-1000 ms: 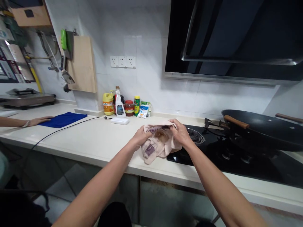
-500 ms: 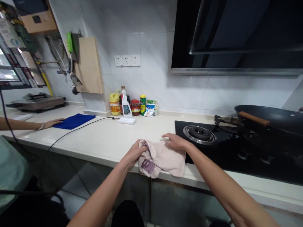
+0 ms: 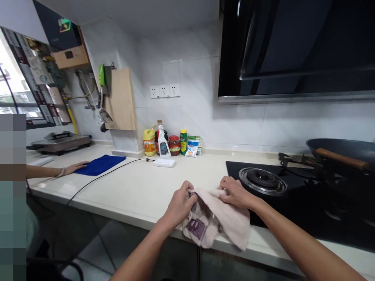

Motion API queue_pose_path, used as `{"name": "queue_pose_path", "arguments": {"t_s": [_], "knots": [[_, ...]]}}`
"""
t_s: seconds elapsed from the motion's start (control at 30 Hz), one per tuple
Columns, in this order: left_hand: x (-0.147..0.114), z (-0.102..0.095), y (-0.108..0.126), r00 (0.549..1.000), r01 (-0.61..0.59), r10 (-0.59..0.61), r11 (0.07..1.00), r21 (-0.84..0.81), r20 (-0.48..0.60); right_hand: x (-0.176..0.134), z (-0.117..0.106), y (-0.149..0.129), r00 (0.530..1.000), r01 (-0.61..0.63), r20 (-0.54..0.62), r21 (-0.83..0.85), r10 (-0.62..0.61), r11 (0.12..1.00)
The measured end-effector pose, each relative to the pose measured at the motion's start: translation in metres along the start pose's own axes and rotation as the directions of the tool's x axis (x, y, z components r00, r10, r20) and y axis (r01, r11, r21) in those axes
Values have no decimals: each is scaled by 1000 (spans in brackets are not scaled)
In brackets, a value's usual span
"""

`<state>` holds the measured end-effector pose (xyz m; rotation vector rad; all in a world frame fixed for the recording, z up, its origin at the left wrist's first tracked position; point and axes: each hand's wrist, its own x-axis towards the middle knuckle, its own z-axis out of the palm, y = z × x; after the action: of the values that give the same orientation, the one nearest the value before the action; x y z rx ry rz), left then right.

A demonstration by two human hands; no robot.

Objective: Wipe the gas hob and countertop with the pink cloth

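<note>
A pale pink cloth with a purple patch lies bunched on the front edge of the white counter, partly hanging over it. My left hand grips its left side. My right hand holds its upper right edge, next to the black gas hob. Both hands are closed on the fabric.
A black wok sits on the right burner. Bottles and jars stand by the wall with a white power strip and its black cable. Another person's hand rests by a blue cloth at the left.
The cloth came off the hob's left side and now lies on the counter's front edge. Both hands closed on it again. The view rose and shifted left.
</note>
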<state>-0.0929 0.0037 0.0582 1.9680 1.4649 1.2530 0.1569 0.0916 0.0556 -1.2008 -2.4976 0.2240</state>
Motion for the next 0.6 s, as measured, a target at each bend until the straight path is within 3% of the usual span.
{"name": "queue_pose_path", "arguments": {"t_s": [0.13, 0.23, 0.37, 0.5, 0.6], "knots": [[3, -4, -2, 982, 75, -118, 961, -265, -149, -15, -31, -18, 985, 130, -139, 236, -99, 963], [4, -5, 9, 974, 69, -153, 906, -418, -170, -31, -58, -36, 982, 144, -175, 414, -76, 899], [-4, 1, 40, 988, 130, -152, 746, -653, 23, -64, -82, -46, 960, 123, -277, 521, 31, 845], [-1, 27, 58, 947, 303, -84, 548, -779, 310, -89, -90, -34, 875, 72, -459, 435, 153, 898], [12, 52, 44, 945, 319, -165, 662, -679, 283, -91, -82, -16, 851, -67, -478, 310, 216, 948]]}}
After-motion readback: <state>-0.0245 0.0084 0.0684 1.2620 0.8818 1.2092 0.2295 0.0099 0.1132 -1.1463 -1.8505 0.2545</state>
